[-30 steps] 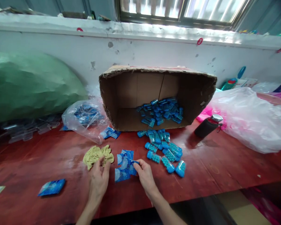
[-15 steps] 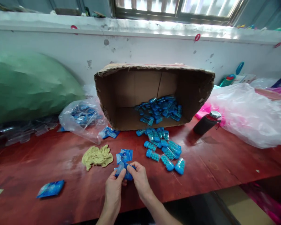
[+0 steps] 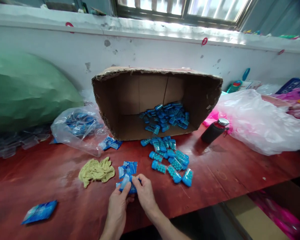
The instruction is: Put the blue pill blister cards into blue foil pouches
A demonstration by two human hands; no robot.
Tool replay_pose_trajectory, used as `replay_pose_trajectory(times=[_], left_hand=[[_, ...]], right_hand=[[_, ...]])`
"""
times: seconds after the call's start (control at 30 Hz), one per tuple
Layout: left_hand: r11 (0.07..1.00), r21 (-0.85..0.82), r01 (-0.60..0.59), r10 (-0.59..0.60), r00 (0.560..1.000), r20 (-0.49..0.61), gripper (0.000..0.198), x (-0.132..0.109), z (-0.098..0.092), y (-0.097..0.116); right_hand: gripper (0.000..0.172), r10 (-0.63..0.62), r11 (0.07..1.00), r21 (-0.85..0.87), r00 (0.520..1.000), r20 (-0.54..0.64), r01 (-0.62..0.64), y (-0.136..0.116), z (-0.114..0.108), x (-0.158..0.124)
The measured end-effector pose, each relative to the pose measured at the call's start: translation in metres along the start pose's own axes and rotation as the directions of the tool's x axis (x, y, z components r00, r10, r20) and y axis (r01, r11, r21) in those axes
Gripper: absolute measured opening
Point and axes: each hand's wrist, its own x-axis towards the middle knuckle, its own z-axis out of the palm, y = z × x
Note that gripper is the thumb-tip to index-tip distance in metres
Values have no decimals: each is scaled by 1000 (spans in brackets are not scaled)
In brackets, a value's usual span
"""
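Observation:
My left hand (image 3: 118, 201) and my right hand (image 3: 145, 195) are both closed on a small blue plastic packet (image 3: 132, 188), low over the table's front part. Thumbs lie on top of it, and most of the other fingers are hidden underneath. Just beyond my hands lies another blue packet (image 3: 128, 168). To their right, small clear bottles of blue beads (image 3: 174, 174) are spread in a loose group. A crumpled yellow-green glove or cloth (image 3: 96, 170) lies to the left, and a filled blue packet (image 3: 40, 212) rests nearer the left front.
An open cardboard box (image 3: 130, 128) on its side holds many more bead bottles. Left of it sits a clear bag (image 3: 62, 133) of blue packets, beside a big green sack (image 3: 30, 93). A dark-sleeved flask (image 3: 212, 131) and a white plastic bag (image 3: 260, 123) stand right.
The view has turned slightly, so most things sit further left. Both hands stay on the blue packet, with only a small shift of the fingers.

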Motion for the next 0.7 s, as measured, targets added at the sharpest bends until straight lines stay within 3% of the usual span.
replay_pose_trajectory(times=[0.1, 0.23, 0.33, 0.47, 0.57, 0.63, 0.7], left_hand=[[996, 77, -47, 47, 999, 3, 37, 3, -6, 1], [997, -28, -70, 68, 996, -64, 38, 5, -4, -1], [993, -118, 16, -18, 1000, -16, 37, 1, 1, 1], [987, -103, 123, -112, 988, 107, 33, -4, 1, 9], [984, -82, 156, -147, 984, 106, 26, -6, -5, 13], [981, -96, 170, -164, 984, 62, 20, -5, -8, 13], [973, -118, 199, -197, 980, 29, 14, -4, -11, 12]], right_hand=[[14, 1, 998, 61, 997, 78, -6, -6, -3, 1], [16, 44, 996, 67, 995, 93, -51, -11, -2, 1], [27, -22, 999, -32, 997, 77, 24, -11, -3, 2], [30, -64, 994, -75, 990, 126, 74, -9, -8, 4], [37, -79, 980, -165, 977, 200, 113, -12, -16, 5], [37, -165, 915, -331, 964, 211, 229, -17, -27, 7], [25, -281, 737, -595, 946, 162, 321, -21, -44, 12]])
